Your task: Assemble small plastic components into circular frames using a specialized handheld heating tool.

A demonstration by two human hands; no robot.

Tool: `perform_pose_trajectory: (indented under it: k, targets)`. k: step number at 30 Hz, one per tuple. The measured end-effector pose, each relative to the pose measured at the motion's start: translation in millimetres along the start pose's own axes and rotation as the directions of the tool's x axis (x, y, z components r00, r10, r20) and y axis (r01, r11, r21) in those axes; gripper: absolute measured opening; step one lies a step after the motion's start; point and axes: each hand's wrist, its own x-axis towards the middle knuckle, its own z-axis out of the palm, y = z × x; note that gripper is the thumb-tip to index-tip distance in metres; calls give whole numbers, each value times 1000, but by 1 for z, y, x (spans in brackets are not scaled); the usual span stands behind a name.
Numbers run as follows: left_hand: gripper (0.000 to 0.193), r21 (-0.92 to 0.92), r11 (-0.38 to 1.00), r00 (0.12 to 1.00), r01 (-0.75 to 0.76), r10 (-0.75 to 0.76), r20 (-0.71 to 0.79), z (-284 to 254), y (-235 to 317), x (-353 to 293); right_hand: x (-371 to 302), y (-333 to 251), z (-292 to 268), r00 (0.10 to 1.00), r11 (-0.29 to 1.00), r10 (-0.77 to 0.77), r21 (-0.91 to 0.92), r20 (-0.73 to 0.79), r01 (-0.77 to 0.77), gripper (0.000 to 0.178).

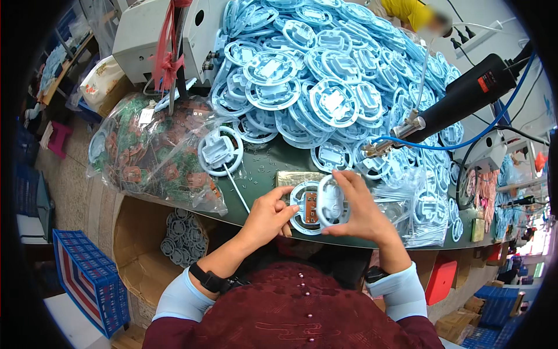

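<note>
On the bench's near edge lies a light-blue plastic toy steering wheel half [298, 223] with a small brown circuit board [311, 208] in its middle. My left hand [268, 215] is closed on its left rim, thumb and fingers together. In my right hand [363, 212] a second light-blue wheel half [331, 200] stands tilted on edge, overlapping the first one's right side. My right fingers and thumb span it from top to bottom. Behind them is a gold-coloured block [290, 177]. One more wheel [220, 151], with a white stick [237, 189] below it, lies to the left.
A large heap of light-blue wheel parts [334, 102] covers the back. At left sits a plastic bag of circuit boards [160, 154]; at right, bagged white sticks [395, 203]. A black screwdriver-like tool [459, 99] hangs on the right. Small screws [261, 168] are scattered on the green bench.
</note>
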Motion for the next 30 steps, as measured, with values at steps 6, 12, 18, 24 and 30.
perform_pose_trajectory:
  k: [6, 12, 18, 24, 30]
  targets:
    - [39, -72, 997, 998, 33, -30, 52, -8, -6, 2, 7, -32, 16, 1000, 985, 12, -174, -14, -15, 110]
    - [39, -63, 998, 995, 29, -23, 93, -12, -5, 1, 13, -36, 22, 1000, 989, 14, -145, 5, -13, 109]
    - [27, 59, 995, 996, -81, 83, -28, -16, 8, -10, 14, -38, 12, 996, 993, 14, -119, -84, -24, 111]
    - [18, 103, 966, 970, -239, 243, -25, -11, 12, -10, 18, -50, 20, 973, 984, -83, -173, -214, 46, 109]
    - [18, -160, 983, 991, -93, 108, 83, -8, 12, -8, 14, -49, 35, 921, 965, -157, -254, -357, 66, 108]
